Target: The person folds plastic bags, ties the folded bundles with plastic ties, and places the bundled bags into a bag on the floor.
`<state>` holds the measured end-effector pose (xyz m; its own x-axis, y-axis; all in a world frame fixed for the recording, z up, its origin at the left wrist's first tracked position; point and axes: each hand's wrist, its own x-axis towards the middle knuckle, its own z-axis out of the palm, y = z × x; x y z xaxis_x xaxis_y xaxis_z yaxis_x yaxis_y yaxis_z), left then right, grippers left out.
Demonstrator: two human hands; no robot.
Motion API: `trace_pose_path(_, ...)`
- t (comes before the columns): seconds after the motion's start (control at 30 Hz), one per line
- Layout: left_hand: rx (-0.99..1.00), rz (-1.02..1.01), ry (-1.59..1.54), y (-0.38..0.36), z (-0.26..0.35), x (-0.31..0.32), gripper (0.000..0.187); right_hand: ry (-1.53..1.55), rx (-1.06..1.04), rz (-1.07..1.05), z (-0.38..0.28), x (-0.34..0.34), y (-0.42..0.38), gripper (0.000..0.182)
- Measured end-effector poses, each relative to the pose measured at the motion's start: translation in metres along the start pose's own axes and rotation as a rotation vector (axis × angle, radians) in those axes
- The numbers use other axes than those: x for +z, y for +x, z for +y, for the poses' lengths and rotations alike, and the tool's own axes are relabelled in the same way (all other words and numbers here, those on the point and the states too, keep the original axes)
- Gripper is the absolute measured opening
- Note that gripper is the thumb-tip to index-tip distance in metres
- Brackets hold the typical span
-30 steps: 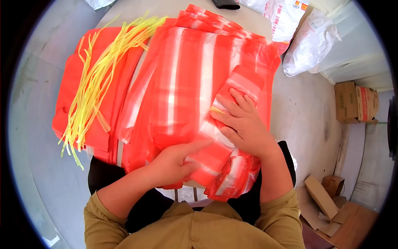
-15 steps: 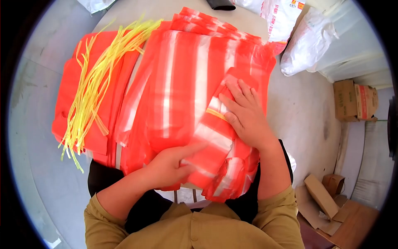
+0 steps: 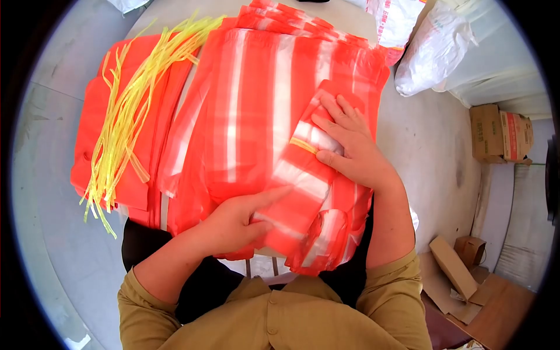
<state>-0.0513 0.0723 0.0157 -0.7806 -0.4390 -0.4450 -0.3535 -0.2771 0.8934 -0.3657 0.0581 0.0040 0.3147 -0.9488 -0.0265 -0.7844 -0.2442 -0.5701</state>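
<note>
Red and white striped plastic bags (image 3: pixel 251 111) lie in a wide stack in front of me. On the stack's right part rests a folded striped bundle (image 3: pixel 300 181) with a yellow tie (image 3: pixel 304 145) around it. My right hand (image 3: pixel 349 137) lies on the upper part of the bundle, its fingers spread. At the bundle's lower left is my left hand (image 3: pixel 248 219), its index finger stretched out along the plastic and its thumb apart. Yellow strips (image 3: pixel 131 114) lie in a loose bunch over plain red bags (image 3: pixel 96 131) on the left.
White printed sacks (image 3: pixel 434 52) stand beyond the stack at the upper right. A cardboard box (image 3: pixel 493 134) sits against the right wall. Opened cardboard (image 3: pixel 452 268) and a small brown box (image 3: pixel 469 251) lie at the lower right.
The view has shifted slightly, so the stack sits a little higher. My right hand has slid slightly rightward on the bundle, and its wrist has moved outward. My left hand has hardly moved.
</note>
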Motion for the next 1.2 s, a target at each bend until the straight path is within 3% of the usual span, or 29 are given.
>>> trace_pose_path(0.4,-0.108,-0.045,-0.085,-0.001,0.006,-0.003,0.073,-0.014,-0.022,-0.024,-0.004,-0.005,0.001,0.080)
trace_pose_path(0.5,-0.027,-0.022,-0.040,0.000,-0.001,-0.002,0.073,0.000,-0.056,-0.025,-0.004,-0.008,-0.001,0.086)
trace_pose_path(0.63,-0.040,-0.028,-0.065,0.000,-0.003,-0.003,0.073,-0.052,-0.030,-0.052,-0.008,-0.010,-0.002,0.100)
trace_pose_path(0.73,-0.048,-0.030,-0.063,0.000,-0.002,-0.002,0.074,-0.090,-0.020,-0.060,-0.012,-0.011,-0.002,0.101)
trace_pose_path(1.03,-0.038,-0.026,-0.017,0.000,-0.001,-0.002,0.075,0.028,0.000,-0.059,-0.008,-0.020,-0.023,0.083)
trace_pose_path(1.2,0.095,-0.051,-0.165,0.001,-0.014,-0.003,0.074,0.190,0.136,0.240,-0.010,-0.011,-0.029,0.061)
